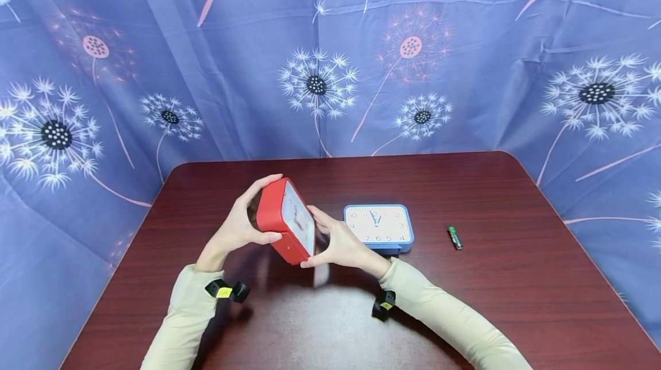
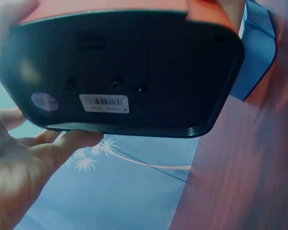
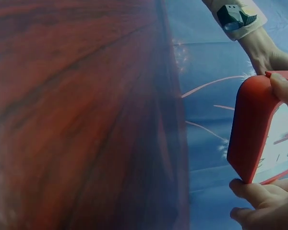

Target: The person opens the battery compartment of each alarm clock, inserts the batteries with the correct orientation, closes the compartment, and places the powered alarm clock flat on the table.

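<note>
A red alarm clock (image 1: 272, 213) is held tilted above the table, its white dial turned to the right. The left hand (image 1: 238, 225) grips its left end, fingers over the top and thumb along the lower side. At the other end, the right hand (image 1: 342, 245) holds it with the thumb at the bottom corner and fingers at the far edge. The left wrist view shows the clock's black back (image 2: 163, 76), with a barcode sticker (image 2: 104, 103) and a round sticker (image 2: 45, 101). In the right wrist view the red casing (image 3: 252, 129) is between thumb and fingers.
Behind the right forearm a blue alarm clock (image 1: 379, 225) lies with its dial facing up. A green and black battery (image 1: 455, 238) lies farther right on the dark red wooden table (image 1: 506, 278). A blue dandelion-print curtain (image 1: 248, 71) surrounds the back and sides.
</note>
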